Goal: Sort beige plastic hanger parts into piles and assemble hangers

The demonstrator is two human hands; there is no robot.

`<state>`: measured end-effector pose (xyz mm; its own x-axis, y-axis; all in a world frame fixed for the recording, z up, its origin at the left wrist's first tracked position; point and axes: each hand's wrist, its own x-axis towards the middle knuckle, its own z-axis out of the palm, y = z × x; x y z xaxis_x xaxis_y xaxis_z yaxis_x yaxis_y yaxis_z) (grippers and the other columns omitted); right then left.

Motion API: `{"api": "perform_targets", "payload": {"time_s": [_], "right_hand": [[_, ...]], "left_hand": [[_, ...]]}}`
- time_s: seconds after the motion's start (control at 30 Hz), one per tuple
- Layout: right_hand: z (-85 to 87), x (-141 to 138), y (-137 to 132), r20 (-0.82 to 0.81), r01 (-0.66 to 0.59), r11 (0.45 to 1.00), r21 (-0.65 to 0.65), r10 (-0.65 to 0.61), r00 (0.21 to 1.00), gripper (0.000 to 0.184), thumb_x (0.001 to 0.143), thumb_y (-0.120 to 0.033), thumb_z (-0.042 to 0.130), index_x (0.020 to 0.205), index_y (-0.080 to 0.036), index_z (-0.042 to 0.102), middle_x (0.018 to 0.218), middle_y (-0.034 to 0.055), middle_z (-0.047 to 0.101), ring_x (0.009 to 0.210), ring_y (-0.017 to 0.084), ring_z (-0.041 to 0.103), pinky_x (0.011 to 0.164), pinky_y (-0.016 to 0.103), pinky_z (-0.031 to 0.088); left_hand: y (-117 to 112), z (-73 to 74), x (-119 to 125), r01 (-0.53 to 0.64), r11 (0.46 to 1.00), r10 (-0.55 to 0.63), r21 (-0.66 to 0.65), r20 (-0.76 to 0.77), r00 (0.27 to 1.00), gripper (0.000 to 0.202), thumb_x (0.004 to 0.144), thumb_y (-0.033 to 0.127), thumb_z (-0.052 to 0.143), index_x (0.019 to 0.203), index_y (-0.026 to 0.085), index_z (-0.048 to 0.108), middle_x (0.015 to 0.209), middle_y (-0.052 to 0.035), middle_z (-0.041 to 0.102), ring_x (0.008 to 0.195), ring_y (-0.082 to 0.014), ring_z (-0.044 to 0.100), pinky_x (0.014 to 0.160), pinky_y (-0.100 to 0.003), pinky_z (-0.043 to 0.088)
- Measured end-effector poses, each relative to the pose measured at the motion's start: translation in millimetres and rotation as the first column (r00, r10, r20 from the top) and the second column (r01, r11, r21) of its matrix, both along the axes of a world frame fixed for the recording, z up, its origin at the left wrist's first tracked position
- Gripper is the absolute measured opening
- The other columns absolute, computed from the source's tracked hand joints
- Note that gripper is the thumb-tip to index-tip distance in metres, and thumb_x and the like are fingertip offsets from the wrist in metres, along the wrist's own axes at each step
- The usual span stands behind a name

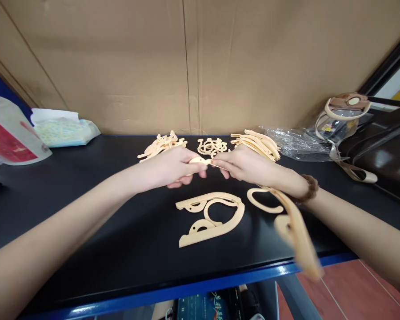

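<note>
My left hand point(171, 169) and my right hand point(245, 165) meet over the middle of the black table point(86, 213). Both pinch one small pale wooden cut-out piece point(200, 161) between their fingertips. Below the hands lies a large curved wooden cut-out point(213, 218) flat on the table. A wooden ring-shaped piece point(263, 201) lies to its right. A long wooden piece point(300, 235), blurred, hangs below my right wrist and reaches past the table's front edge; what holds it is unclear.
Three heaps of wooden cut-outs sit at the back: left point(162, 146), middle point(213, 146), right point(258, 144). A tissue pack point(65, 129) and a plastic bag point(10, 138) are at the left. Clear plastic point(293, 142) and a bag with straps point(343, 115) lie right. Cardboard wall behind.
</note>
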<state>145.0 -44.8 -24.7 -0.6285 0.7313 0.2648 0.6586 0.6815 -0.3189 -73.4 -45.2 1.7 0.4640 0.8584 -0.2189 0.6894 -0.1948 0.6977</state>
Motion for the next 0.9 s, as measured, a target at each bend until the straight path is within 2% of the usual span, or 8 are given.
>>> {"api": "perform_targets", "payload": {"time_s": [0.07, 0.2, 0.37, 0.53, 0.63, 0.7, 0.8, 0.9], "right_hand": [[2.2, 9, 7, -0.153, 0.015, 0.989, -0.147, -0.038, 0.987, 0.042, 0.1, -0.036, 0.038, 0.067, -0.018, 0.054, 0.054, -0.0028, 0.053, 0.049, 0.008, 0.048, 0.055, 0.023, 0.035], [5.5, 22, 20, -0.481, 0.043, 0.961, -0.272, -0.175, 0.859, 0.04, 0.096, -0.045, 0.044, 0.068, -0.019, 0.056, 0.053, -0.0023, 0.052, 0.047, 0.01, 0.048, 0.049, 0.025, 0.034], [12.6, 20, 23, -0.696, 0.009, 0.881, -0.474, -0.381, 0.609, 0.023, 0.087, -0.029, 0.056, 0.069, -0.016, 0.062, 0.049, -0.0065, 0.034, 0.042, 0.005, 0.026, 0.04, 0.022, 0.016], [20.0, 17, 17, -0.74, -0.052, 0.85, -0.524, -0.424, 0.522, 0.012, 0.084, -0.025, 0.056, 0.077, -0.017, 0.058, 0.051, -0.007, 0.037, 0.04, 0.004, 0.027, 0.037, 0.019, 0.017], [19.3, 17, 16, -0.764, -0.097, 0.83, -0.549, -0.452, 0.46, 0.013, 0.084, -0.022, 0.051, 0.072, -0.017, 0.052, 0.054, -0.0028, 0.051, 0.041, 0.005, 0.039, 0.039, 0.018, 0.028], [16.8, 18, 17, -0.778, -0.101, 0.825, -0.556, -0.474, 0.413, 0.013, 0.085, -0.021, 0.048, 0.073, -0.017, 0.051, 0.062, 0.0017, 0.061, 0.046, 0.006, 0.05, 0.045, 0.019, 0.038], [11.5, 18, 21, -0.782, -0.029, 0.837, -0.547, -0.498, 0.375, 0.013, 0.087, -0.026, 0.048, 0.077, -0.019, 0.05, 0.075, 0.0062, 0.068, 0.061, 0.011, 0.063, 0.059, 0.023, 0.049], [7.7, 19, 24, -0.753, 0.116, 0.884, -0.452, -0.448, 0.483, 0.015, 0.087, -0.032, 0.049, 0.078, -0.021, 0.048, 0.079, 0.0063, 0.067, 0.073, 0.017, 0.067, 0.071, 0.032, 0.053]], "left_hand": [[2, 11.2, -9, -0.01, 0.961, 0.066, 0.277, -0.191, 0.979, 0.027, 0.086, 0.034, 0.054, 0.067, 0.018, 0.064, 0.046, 0.004, 0.047, 0.037, -0.0088, 0.039, 0.043, -0.025, 0.027], [25, 19.6, -21, -0.135, 0.807, 0.22, 0.575, -0.081, 0.972, 0.034, 0.089, 0.046, 0.048, 0.07, 0.019, 0.057, 0.054, 0.0013, 0.057, 0.046, -0.0123, 0.048, 0.052, -0.028, 0.032], [67, 1.2, -28, -0.331, 0.853, 0.331, 0.404, 0.072, 0.941, 0.056, 0.083, 0.05, 0.057, 0.126, 0.014, 0.051, 0.112, -0.0162, 0.067, 0.087, -0.0275, 0.066, 0.067, -0.033, 0.047], [63, -15.5, -29, -0.364, 0.755, 0.378, 0.546, 0.092, 0.921, 0.059, 0.087, 0.057, 0.049, 0.123, 0.01, 0.057, 0.134, -0.0217, 0.055, 0.124, -0.0357, 0.051, 0.102, -0.043, 0.038], [43, -14.3, -17, -0.393, 0.871, 0.275, 0.294, 0.37, 0.887, 0.056, 0.09, 0.059, 0.041, 0.113, 0.012, 0.062, 0.124, -0.0186, 0.063, 0.112, -0.0301, 0.06, 0.093, -0.039, 0.047], [30, -10.3, -7, -0.197, 0.979, 0.197, -0.056, 0.512, 0.836, 0.064, 0.086, 0.069, 0.039, 0.103, 0.013, 0.065, 0.113, -0.0187, 0.068, 0.097, -0.028, 0.066, 0.077, -0.035, 0.053], [16, -4.4, 3, 0.07, 0.943, 0.128, -0.325, 0.548, 0.827, 0.063, 0.078, 0.072, 0.052, 0.09, 0.013, 0.069, 0.095, -0.0166, 0.071, 0.072, -0.0209, 0.065, 0.054, -0.028, 0.049], [11, -2.0, 3, 0.046, 0.955, 0.124, -0.294, 0.533, 0.837, 0.032, 0.075, 0.048, 0.074, 0.082, 0.017, 0.069, 0.082, -0.0063, 0.067, 0.052, -0.0059, 0.047, 0.039, -0.016, 0.031]]}}
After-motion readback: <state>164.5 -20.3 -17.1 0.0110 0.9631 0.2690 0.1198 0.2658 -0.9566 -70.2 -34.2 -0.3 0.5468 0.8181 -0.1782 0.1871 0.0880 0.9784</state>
